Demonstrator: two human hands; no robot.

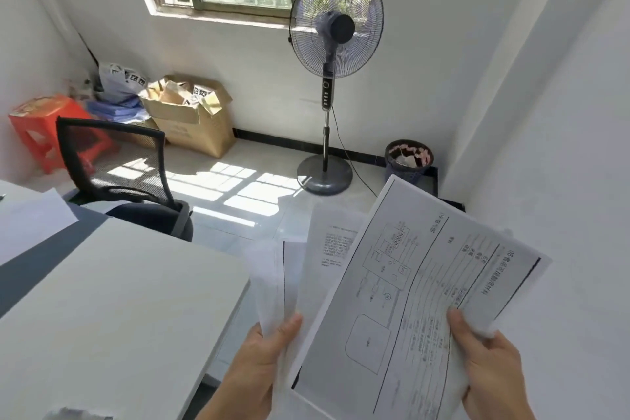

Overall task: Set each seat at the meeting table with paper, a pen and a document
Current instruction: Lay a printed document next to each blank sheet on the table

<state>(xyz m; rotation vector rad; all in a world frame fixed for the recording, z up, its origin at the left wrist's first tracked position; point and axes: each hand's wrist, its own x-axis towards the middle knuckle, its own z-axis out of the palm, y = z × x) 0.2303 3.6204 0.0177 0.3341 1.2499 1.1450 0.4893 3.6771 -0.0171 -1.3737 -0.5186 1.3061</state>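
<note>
Head view: I've got the left hand (259,361) gripping fanned sheets (327,259) and the right hand (491,361) pinching the printed document (419,283) over them, in the air just right of the table (119,300). Behind are a mesh chair (116,164), fan (335,20) and bin (407,157). The print is too blurred to read.

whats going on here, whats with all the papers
A person beside a white table holds papers over the floor. The left-hand grip holds a fan of loose sheets. The right-hand grip pinches a printed document with a diagram, overlapping them. A blank sheet already lies farther along the table, near the chair.
</note>
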